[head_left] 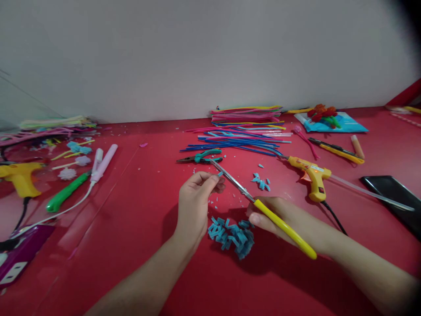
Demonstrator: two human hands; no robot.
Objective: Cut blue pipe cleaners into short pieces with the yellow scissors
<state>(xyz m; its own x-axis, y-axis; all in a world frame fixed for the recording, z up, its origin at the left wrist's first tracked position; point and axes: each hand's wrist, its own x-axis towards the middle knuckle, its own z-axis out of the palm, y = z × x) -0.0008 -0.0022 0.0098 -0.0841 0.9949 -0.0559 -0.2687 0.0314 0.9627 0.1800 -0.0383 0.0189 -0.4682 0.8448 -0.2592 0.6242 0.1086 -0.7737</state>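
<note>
No lettering, brand or number can be read. A small pale rectangular label [316,168] sits on the yellow plastic glue gun [312,176] at the right of the frame; any print on it is too small to make out.

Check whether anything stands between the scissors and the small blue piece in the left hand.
Nothing visible does. The blue piece, pinched in the left hand, sits right by the scissors, though contact is unclear. The pliers lie beyond, the blue pile nearer the person, neither between them.
</note>
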